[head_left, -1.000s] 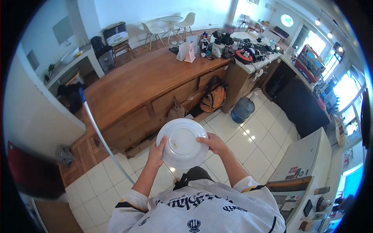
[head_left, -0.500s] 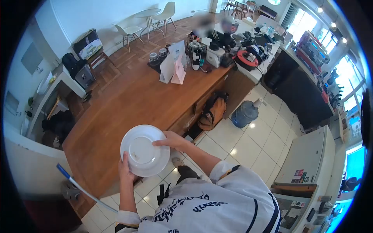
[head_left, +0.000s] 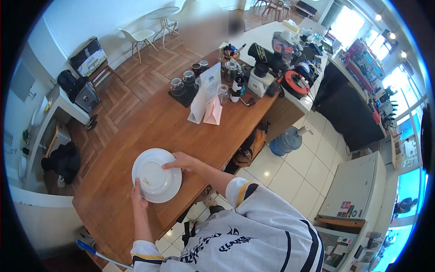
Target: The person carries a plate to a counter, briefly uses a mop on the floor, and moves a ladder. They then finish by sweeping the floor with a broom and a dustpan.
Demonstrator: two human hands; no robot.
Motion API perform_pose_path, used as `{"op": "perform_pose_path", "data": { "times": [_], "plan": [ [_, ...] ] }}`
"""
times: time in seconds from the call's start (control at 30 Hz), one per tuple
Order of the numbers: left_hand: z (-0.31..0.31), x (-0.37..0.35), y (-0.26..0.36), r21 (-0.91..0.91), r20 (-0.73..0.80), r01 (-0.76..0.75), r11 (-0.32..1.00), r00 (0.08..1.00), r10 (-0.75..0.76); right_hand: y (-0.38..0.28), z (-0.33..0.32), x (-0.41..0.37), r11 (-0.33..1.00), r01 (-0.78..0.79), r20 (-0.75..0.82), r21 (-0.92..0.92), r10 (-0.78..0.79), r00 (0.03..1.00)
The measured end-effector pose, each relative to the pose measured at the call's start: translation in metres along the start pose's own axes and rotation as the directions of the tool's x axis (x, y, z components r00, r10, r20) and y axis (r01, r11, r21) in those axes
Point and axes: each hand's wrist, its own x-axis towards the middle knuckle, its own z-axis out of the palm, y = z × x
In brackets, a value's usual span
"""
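A round white plate (head_left: 165, 190), with a smaller round white dish or raised ring (head_left: 152, 175) at its middle, is held over the near part of the wooden counter (head_left: 113, 181). Small dark specks show on the white surface. My left hand (head_left: 139, 195) grips the lower left rim, its thumb on top. On the upper right side, my right hand (head_left: 180, 162) holds the rim with the thumb laid over the face. Whether the plate touches the counter, I cannot tell.
Farther along the counter stand white and pink paper bags (head_left: 213, 111), glass jars (head_left: 177, 86), a grinder (head_left: 261, 79) and a red cable reel (head_left: 297, 82). A water jug (head_left: 286, 140) and an orange backpack (head_left: 250, 147) are below, right of the counter.
Both hands and the plate have moved slightly left, now over the counter rather than partly past its edge. The view has shifted closer to the counter.
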Motion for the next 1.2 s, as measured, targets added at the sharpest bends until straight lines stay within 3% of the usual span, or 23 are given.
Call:
{"op": "perform_pose_path", "data": {
  "times": [0.17, 0.4, 0.57, 0.7, 0.77, 0.97, 1.03, 1.2],
  "plan": [
    [-0.012, 0.027, -0.002, -0.001, -0.103, 0.024, 1.0, 0.994, -0.024, -0.004, -0.004, 0.021, 0.999, -0.044, 0.051, 0.029, 0.042, 0.998],
    [0.002, 0.033, 0.004, -0.03, -0.115, 0.026, 0.999, 0.993, -0.029, -0.006, -0.011, 0.034, 0.996, -0.061, 0.065, 0.068, 0.056, 0.996],
    [0.019, 0.045, 0.002, -0.001, -0.132, 0.043, 0.999, 0.99, -0.043, -0.01, -0.026, 0.032, 0.994, -0.068, -0.001, 0.079, 0.069, 0.998],
    [0.034, 0.065, -0.009, 0.015, -0.086, 0.031, 0.999, 0.996, -0.029, -0.004, -0.047, 0.032, 0.991, -0.105, -0.082, 0.083, 0.112, 0.99],
    [0.047, 0.068, -0.009, 0.021, -0.076, 0.032, 0.999, 0.997, -0.031, 0.002, -0.062, 0.034, 0.991, -0.052, -0.052, 0.121, 0.058, 0.997],
    [0.073, 0.072, -0.005, 0.012, -0.023, 0.027, 1.0, 0.999, -0.027, 0.003, -0.08, 0.029, 0.98, -0.07, -0.087, 0.186, 0.088, 0.992],
    [0.07, 0.07, -0.006, -0.04, 0.034, 0.005, 0.999, 0.999, -0.004, 0.009, -0.087, 0.035, 0.979, -0.088, -0.057, 0.183, 0.1, 0.993],
    [0.064, 0.069, -0.012, 0.048, -0.015, 0.004, 0.999, 1.0, -0.003, 0.018, -0.096, 0.038, 0.96, -0.129, 0.001, 0.247, 0.132, 0.991]
  ]
}}
